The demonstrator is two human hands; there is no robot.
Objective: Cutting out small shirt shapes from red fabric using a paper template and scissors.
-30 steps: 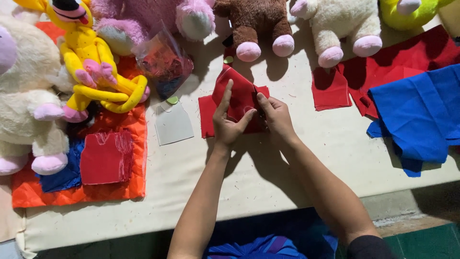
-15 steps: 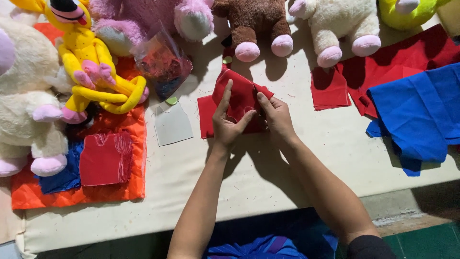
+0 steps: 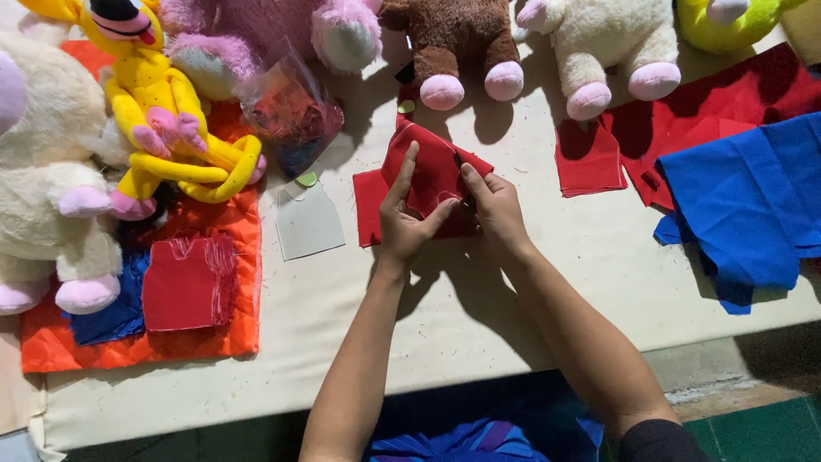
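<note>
Hands on red cloth, middle of the tabletop (image 3: 479,316).

Left hand (image 3: 402,227) lies spread on the red cloth (image 3: 432,175), its thumb pinching the near edge; right hand (image 3: 494,205) holds a narrow grip on the right edge. The cloth looks light, soft and limp — it probably folds easily, so edges and corners seem best to hold — with a grey card (image 3: 308,221) beside it.
</note>
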